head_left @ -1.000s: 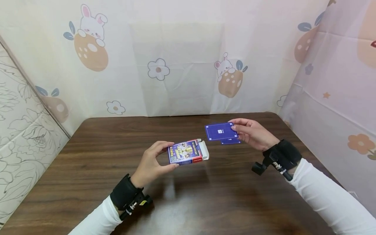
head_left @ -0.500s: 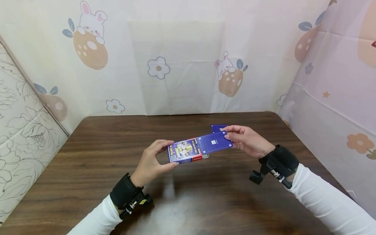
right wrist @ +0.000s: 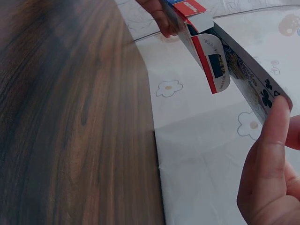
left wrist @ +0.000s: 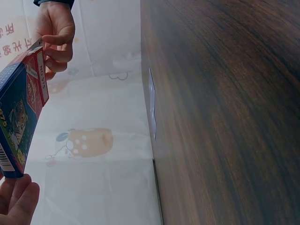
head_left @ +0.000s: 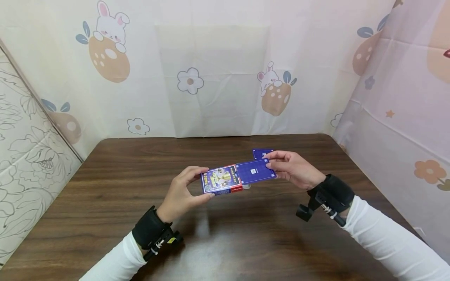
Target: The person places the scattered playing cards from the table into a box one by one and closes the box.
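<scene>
My left hand (head_left: 184, 191) grips a card box (head_left: 221, 179) by its long edges, thumb on the near side. The box is blue and red, with its end flap (right wrist: 213, 63) open toward the right. My right hand (head_left: 295, 168) pinches a blue-backed playing card (head_left: 256, 171) at its right end. This card's left end meets the box's open end; I cannot tell whether it is inside. Club marks show on its face in the right wrist view. A second blue playing card (head_left: 261, 153) lies on the table behind, partly hidden by the held card and right hand.
Both hands are above a dark brown wooden table (head_left: 147, 164). A pale printed cloth (head_left: 218, 109) hangs behind its far edge, with more cloth at the right and a flower-patterned panel (head_left: 31, 156) at the left. Black camera straps (head_left: 332, 195) wrap both wrists.
My right hand has moved left and slightly down, bringing the card to the box's open end, then a little further left. The left hand and box have hardly moved.
</scene>
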### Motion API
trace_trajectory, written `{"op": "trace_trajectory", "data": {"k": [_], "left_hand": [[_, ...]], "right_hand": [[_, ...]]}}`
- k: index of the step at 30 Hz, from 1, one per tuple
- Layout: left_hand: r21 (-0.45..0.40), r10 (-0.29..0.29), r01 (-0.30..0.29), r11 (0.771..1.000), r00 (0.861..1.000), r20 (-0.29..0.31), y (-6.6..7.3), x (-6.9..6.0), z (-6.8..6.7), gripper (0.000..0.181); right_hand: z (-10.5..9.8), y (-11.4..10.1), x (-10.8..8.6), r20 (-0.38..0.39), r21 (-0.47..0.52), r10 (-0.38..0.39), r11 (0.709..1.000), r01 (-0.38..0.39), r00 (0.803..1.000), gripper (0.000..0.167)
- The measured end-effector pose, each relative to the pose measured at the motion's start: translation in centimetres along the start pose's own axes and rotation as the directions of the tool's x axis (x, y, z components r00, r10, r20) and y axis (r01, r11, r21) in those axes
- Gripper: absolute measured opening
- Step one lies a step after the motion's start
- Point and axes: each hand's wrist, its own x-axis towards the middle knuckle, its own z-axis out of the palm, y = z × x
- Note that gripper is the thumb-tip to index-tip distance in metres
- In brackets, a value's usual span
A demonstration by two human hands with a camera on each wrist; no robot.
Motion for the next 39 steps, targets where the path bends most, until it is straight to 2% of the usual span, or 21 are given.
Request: {"op": "trace_trajectory", "data": {"k": [5,13,18,24,30,39], "left_hand": [[-0.001,0.007,-0.007,1.0,1.0,0.003,0.0,0.1,0.0,0.06],[0.0,0.005,-0.005,1.0,1.0,0.01,0.2,0.1,0.1,0.06],[0.007,-0.001,0.001,1.0,1.0,0.013,0.3,0.1,0.1,0.06],[0.015,0.001,-0.001,1.0,1.0,0.018,0.3,0.1,0.2,0.06],[0.008,0.01,-0.01,1.0,1.0,0.021,0.3,0.1,0.4,0.06],[0.014,0.008,-0.008,1.0,1.0,0.02,0.4,0.1,0.4,0.06]], "right_hand": [[0.3,0.1,0.2,-0.005,-0.038,-0.043,0.998,0.042,0.999,0.025],[1.8,-0.3,0.3,-0.066,-0.181,-0.026,0.983,0.013,0.997,0.045],[2.5,-0.6,0.4,-0.073,-0.279,-0.071,0.959,0.048,0.995,0.043],[3.2,-0.6,0.6,-0.048,-0.343,-0.113,0.935,0.089,0.992,0.036],[3.7,-0.6,0.9,-0.031,-0.33,-0.096,0.941,0.08,0.995,0.035],[3.6,-0.4,0.7,-0.038,-0.176,0.019,0.984,-0.025,0.999,0.039]]}}
